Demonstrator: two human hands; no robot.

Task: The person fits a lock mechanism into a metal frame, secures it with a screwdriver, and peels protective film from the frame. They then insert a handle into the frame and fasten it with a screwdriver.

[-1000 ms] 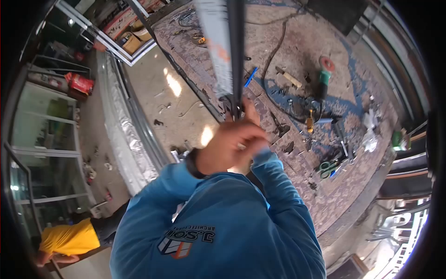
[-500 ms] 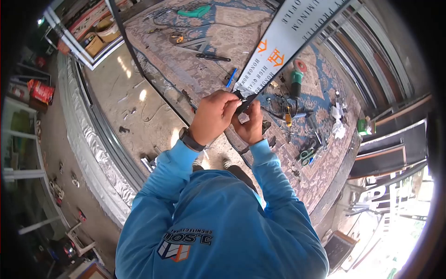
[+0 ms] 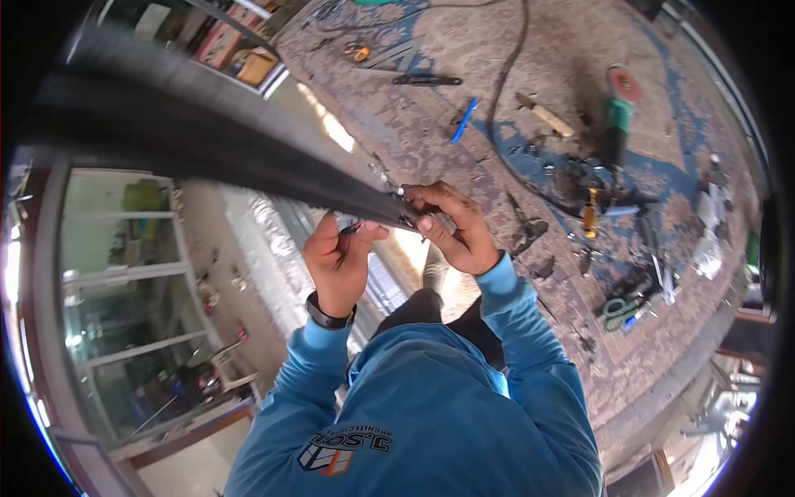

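A long dark aluminium profile [image 3: 248, 157], blurred by motion, slants from the upper left to its near end between my hands. My right hand [image 3: 457, 225] pinches that end, its thumb on the near side and its fingers over the top. Below the profile's lower edge, my left hand [image 3: 341, 258] has its fingers and thumb curled against it; the fingertips are partly hidden behind it. A small grey piece [image 3: 349, 224] shows by the left fingertips, too small to name. A dark watch sits on the left wrist.
A patterned carpet [image 3: 571, 306] covers the floor at right. On it lie a green angle grinder [image 3: 617, 124], a yellow-handled screwdriver [image 3: 590, 214], scissors [image 3: 617, 308], a blue strip [image 3: 464, 120] and a cable [image 3: 498, 99]. Glazed frames [image 3: 124, 240] stand at left.
The profile has swung from the upper right to the upper left, and its dark side now shows instead of the printed white film. Both hands turned with it; the left hand dropped lower.
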